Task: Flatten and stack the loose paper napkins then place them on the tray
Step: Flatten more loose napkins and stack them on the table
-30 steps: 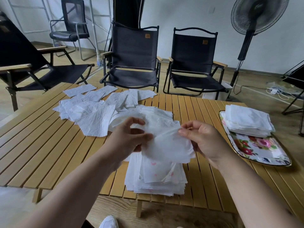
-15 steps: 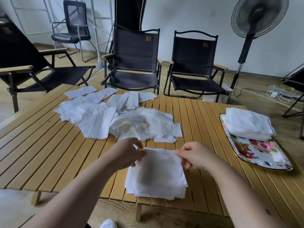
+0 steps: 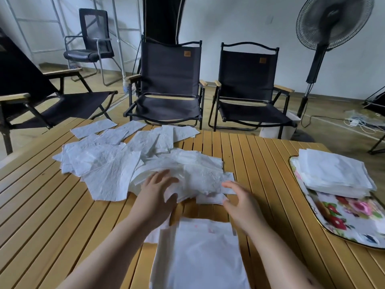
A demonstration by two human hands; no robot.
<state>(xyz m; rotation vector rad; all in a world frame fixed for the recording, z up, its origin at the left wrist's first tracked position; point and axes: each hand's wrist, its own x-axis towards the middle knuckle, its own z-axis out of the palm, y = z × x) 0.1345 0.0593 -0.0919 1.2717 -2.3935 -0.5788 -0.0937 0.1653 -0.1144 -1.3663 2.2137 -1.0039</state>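
Both hands are open and hold nothing. The left hand (image 3: 155, 197) lies with spread fingers on the near side of the loose napkins (image 3: 116, 170), and the right hand (image 3: 241, 205) hovers just beside the same heap with fingers a little bent. The picture is blurred there, so I cannot tell if it touches the paper. The heap covers the middle of the table (image 3: 260, 163), a flat stack (image 3: 198, 257) lies close to the person between the forearms, and another stack (image 3: 333, 176) sits already on the flowered tray (image 3: 354, 224) at the right. I judge the napkins very light, soft and easy to crease or tear, so one sheet is best pinched at two corners, not in its middle. The flat stack is at the near table edge and could slide off. Bare wooden slats show between the heap and the tray, which gives room for carrying.
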